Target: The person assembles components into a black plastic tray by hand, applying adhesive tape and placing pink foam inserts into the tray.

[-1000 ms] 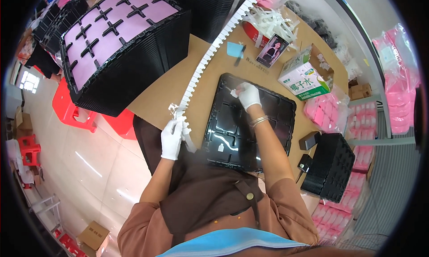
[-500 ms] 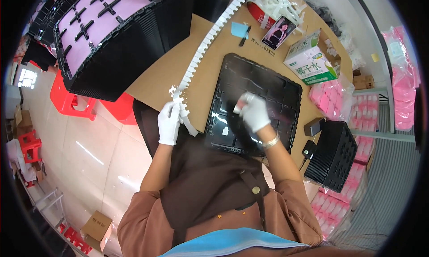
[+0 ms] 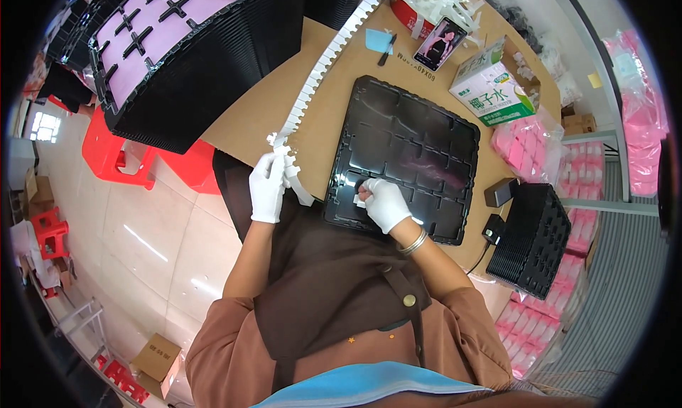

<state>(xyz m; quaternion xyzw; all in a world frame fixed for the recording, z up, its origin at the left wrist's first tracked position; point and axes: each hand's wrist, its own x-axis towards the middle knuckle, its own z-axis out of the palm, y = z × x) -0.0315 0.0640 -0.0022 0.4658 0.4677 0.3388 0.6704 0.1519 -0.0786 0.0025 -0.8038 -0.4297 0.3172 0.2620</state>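
Left hand (image 3: pixel 267 189) pinches one notched white strip (image 3: pixel 308 87), cut off above; right hand (image 3: pixel 387 205), over one black tray (image 3: pixel 412 138), half-hides one white tab (image 3: pixel 359 201); whether gripped, I cannot tell.

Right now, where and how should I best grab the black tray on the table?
Probably grip the black tray by its left and right rims, one hand each, coming from your near side: it lies flat, and its ridged outer border is uncovered on both sides.

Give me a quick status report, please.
Left hand holding strip. Right hand at white piece on tray, grip unclear. Phone and knife beyond tray, out of the way.
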